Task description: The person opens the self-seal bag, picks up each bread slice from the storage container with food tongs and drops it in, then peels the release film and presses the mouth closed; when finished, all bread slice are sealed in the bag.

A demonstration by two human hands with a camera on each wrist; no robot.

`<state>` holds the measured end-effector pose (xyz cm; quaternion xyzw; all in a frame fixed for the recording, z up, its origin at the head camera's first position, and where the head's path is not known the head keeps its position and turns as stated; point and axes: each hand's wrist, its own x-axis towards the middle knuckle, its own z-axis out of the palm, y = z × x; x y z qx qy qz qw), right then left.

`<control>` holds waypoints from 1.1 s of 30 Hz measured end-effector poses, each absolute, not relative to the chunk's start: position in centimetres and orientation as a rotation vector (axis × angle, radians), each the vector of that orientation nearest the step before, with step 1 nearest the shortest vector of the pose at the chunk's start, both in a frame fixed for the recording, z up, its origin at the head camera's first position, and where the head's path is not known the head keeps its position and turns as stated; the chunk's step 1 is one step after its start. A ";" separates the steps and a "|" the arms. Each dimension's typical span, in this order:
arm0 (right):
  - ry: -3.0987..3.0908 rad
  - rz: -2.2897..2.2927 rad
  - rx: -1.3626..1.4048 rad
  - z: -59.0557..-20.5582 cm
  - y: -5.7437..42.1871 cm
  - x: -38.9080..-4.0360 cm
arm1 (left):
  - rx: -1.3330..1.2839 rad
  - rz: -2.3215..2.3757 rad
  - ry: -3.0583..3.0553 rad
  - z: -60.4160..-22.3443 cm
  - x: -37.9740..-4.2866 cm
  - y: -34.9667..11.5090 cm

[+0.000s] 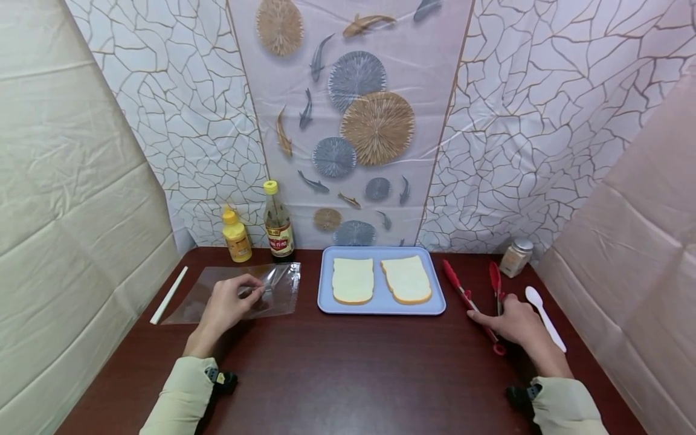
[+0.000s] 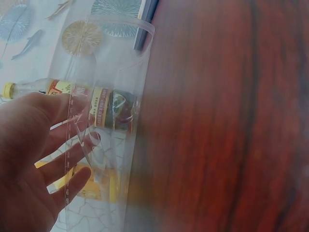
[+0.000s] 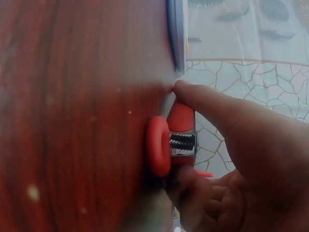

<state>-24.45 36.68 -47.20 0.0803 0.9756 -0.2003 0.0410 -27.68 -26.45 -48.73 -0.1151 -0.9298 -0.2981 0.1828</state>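
Two grips could fail: your left hand (image 1: pixel 228 305), pinching the bag (image 1: pixel 281 299) at left, might lose slick film, while your right hand (image 1: pixel 519 320), curled round splayed tongs (image 1: pixel 454 275) at right, might let them spring into the spoon (image 1: pixel 535 298).

The clearest lettering stands on the dark bottle with the yellow cap (image 1: pixel 278 225): its red and cream label (image 1: pixel 280 241) carries a row of large pale Chinese characters, of which the last two appear to read 香醋; the one before them is too soft to make out with certainty. The left wrist view shows more print on this bottle, including a column of small characters on a pale strip, partly behind the clear plastic film (image 1: pixel 277 302) and too blurred to read. The yellow squeeze bottle (image 1: pixel 237 237) bears small dark print, and the lidded jar (image 1: pixel 516 257) a pale label, both illegible at this size
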 end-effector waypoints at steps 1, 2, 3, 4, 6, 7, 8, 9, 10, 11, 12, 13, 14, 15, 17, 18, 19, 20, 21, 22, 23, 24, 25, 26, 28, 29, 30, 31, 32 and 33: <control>2.989 -0.612 0.237 -47.2 36.7 -24.5 | -0.322 -0.841 -2.623 -48.8 -27.7 -26.5; 2.995 -0.611 0.228 -47.2 36.7 -24.5 | -0.322 -0.841 -2.624 -48.8 -27.7 -26.5; 2.999 -0.613 0.223 -47.3 36.7 -24.5 | -0.323 -0.844 -2.624 -48.8 -27.7 -26.5; 3.006 -0.613 0.219 -47.3 36.7 -24.5 | -0.323 -0.845 -2.625 -48.8 -27.7 -26.5; 3.022 -0.618 0.211 -47.5 36.7 -24.4 | -0.322 -0.849 -2.627 -48.8 -27.7 -26.6; 3.027 -0.627 0.209 -47.6 36.6 -24.4 | -0.322 -0.850 -2.628 -48.8 -27.7 -26.6; 3.032 -0.636 0.209 -47.7 36.5 -24.3 | -0.323 -0.852 -2.628 -48.8 -27.7 -26.6; 3.037 -0.648 0.209 -47.7 36.3 -24.3 | -0.324 -0.853 -2.628 -48.8 -27.7 -26.6; 3.046 -0.663 0.205 -47.7 36.1 -24.2 | -0.326 -0.856 -2.628 -48.8 -27.7 -26.6; 3.056 -0.675 0.201 -47.7 35.8 -24.2 | -0.330 -0.862 -2.626 -48.8 -27.7 -26.6; 3.061 -0.691 0.196 -47.7 35.5 -24.2 | -0.334 -0.866 -2.625 -48.7 -27.7 -26.6; 3.066 -0.707 0.188 -47.6 35.1 -24.2 | -0.338 -0.870 -2.624 -48.7 -27.7 -26.6; 3.077 -0.716 0.177 -47.5 34.7 -24.1 | -0.342 -0.873 -2.623 -48.8 -27.7 -26.6; 3.085 -0.728 0.161 -47.4 34.2 -24.1 | -0.344 -0.874 -2.623 -48.8 -27.8 -26.6; 3.096 -0.742 0.121 -47.1 33.2 -24.0 | -0.341 -0.871 -2.624 -48.8 -27.8 -26.7; 3.097 -0.752 0.093 -47.0 32.7 -23.9 | -0.338 -0.866 -2.625 -48.8 -27.8 -26.7; 3.100 -0.757 0.063 -46.8 32.1 -23.9 | -0.335 -0.862 -2.625 -48.8 -27.8 -26.7; 3.096 -0.764 0.033 -46.7 31.5 -23.8 | -0.333 -0.858 -2.625 -48.9 -27.8 -26.7; 3.087 -0.772 0.011 -46.6 30.9 -23.7 | -0.331 -0.854 -2.626 -48.9 -27.8 -26.7; 3.075 -0.777 -0.009 -46.4 30.4 -23.6 | -0.329 -0.852 -2.626 -48.9 -27.8 -26.7; 3.061 -0.781 -0.025 -46.3 29.8 -23.5 | -0.329 -0.850 -2.626 -48.9 -27.8 -26.7; 3.044 -0.786 -0.038 -46.2 29.2 -23.3 | -0.330 -0.851 -2.626 -48.9 -27.8 -26.7; 3.030 -0.787 -0.044 -46.1 28.6 -23.2 | -0.330 -0.853 -2.627 -48.9 -27.8 -26.7; 3.017 -0.790 -0.048 -46.1 28.1 -23.0 | -0.329 -0.854 -2.627 -48.9 -27.8 -26.7; 2.999 -0.787 -0.054 -46.0 27.2 -22.7 | -0.332 -0.857 -2.625 -48.9 -27.8 -26.8; 2.995 -0.784 -0.058 -46.0 26.9 -22.6 | -0.333 -0.860 -2.625 -48.9 -27.9 -26.8; 2.992 -0.777 -0.060 -46.0 26.6 -22.4 | -0.333 -0.863 -2.625 -48.9 -27.9 -26.8; 2.995 -0.770 -0.062 -46.1 26.4 -22.3 | -0.333 -0.864 -2.625 -48.9 -27.9 -26.8; 2.995 -0.764 -0.063 -46.1 26.2 -22.2 | -0.333 -0.864 -2.626 -48.9 -27.9 -26.8; 2.993 -0.757 -0.062 -46.2 26.1 -22.2 | -0.333 -0.865 -2.626 -48.9 -27.9 -26.7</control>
